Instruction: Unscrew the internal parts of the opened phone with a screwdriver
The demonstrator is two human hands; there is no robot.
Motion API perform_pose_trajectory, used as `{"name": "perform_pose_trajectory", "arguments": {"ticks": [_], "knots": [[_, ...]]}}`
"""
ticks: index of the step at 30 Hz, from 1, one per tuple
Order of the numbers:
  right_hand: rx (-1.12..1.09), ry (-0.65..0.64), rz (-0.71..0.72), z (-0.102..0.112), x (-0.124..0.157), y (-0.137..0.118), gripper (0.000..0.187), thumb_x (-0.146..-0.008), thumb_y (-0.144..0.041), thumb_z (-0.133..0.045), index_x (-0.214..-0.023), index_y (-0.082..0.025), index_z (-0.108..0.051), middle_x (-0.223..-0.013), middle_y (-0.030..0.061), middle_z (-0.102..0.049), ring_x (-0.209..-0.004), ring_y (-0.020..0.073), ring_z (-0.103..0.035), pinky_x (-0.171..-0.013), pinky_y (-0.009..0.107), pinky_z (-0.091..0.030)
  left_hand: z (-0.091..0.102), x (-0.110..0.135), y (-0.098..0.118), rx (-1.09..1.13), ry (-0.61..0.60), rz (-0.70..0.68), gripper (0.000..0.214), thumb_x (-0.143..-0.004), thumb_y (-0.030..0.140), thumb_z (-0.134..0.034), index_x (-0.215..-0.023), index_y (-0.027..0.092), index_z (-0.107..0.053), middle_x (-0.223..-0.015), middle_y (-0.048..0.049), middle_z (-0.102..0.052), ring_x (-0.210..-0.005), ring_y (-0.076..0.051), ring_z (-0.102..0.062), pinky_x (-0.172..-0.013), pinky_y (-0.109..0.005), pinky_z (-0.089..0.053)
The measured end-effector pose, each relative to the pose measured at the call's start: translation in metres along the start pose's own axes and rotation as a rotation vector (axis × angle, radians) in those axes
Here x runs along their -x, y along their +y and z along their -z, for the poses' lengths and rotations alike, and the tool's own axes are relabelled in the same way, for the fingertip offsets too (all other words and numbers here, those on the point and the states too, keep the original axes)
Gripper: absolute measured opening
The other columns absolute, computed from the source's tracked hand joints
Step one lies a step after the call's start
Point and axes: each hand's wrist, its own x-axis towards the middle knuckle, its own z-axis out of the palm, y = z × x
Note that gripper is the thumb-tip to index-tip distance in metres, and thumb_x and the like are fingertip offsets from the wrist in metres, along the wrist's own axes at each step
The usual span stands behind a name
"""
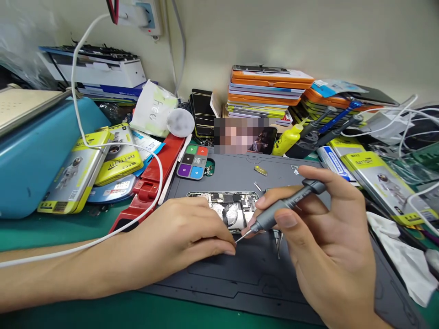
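An opened phone lies on the grey work mat, its circuit board and a round coil showing. My right hand grips a grey precision screwdriver, tilted with its tip down to the left. That tip meets the fingertips of my left hand, just in front of the phone's near edge. The left fingers are curled and pinched together; whatever is between them is too small or hidden to make out. Thin pointed metal tips, like those of tweezers, show beneath my right hand.
On the mat beyond the phone are a small yellow-topped part, a tiny metal piece and a coloured square tray. A white cable loops over my left arm. Battery boxes, stacked orange cases and a tool holder surround the mat.
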Motion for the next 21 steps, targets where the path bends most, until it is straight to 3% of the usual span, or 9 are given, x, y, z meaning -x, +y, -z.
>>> {"name": "perform_pose_trajectory", "arguments": {"ticks": [13, 21], "knots": [[0.051, 0.028, -0.013, 0.0009, 0.0018, 0.0052, 0.040, -0.107, -0.025, -0.070, -0.145, -0.033, -0.057, -0.101, 0.0037, -0.081, -0.083, 0.0193, -0.079, -0.070, 0.030, -0.073, -0.0003, -0.0023, 0.0054, 0.023, 0.003, 0.044, 0.010, -0.111, 0.022, -0.065, -0.108, 0.022, -0.075, -0.105, 0.0024, -0.083, -0.094, -0.014, -0.074, -0.085, -0.024, -0.052], [0.001, 0.033, -0.009, -0.0001, 0.0027, 0.0020, 0.037, -0.107, -0.024, -0.070, -0.140, -0.033, -0.055, -0.105, 0.0043, -0.081, -0.078, 0.0208, -0.081, -0.068, 0.034, -0.074, 0.0025, -0.0005, 0.0095, 0.017, 0.018, 0.052, 0.014, -0.114, 0.023, -0.059, -0.107, 0.022, -0.071, -0.099, 0.0038, -0.078, -0.088, -0.013, -0.069, -0.080, -0.022, -0.049]]}}
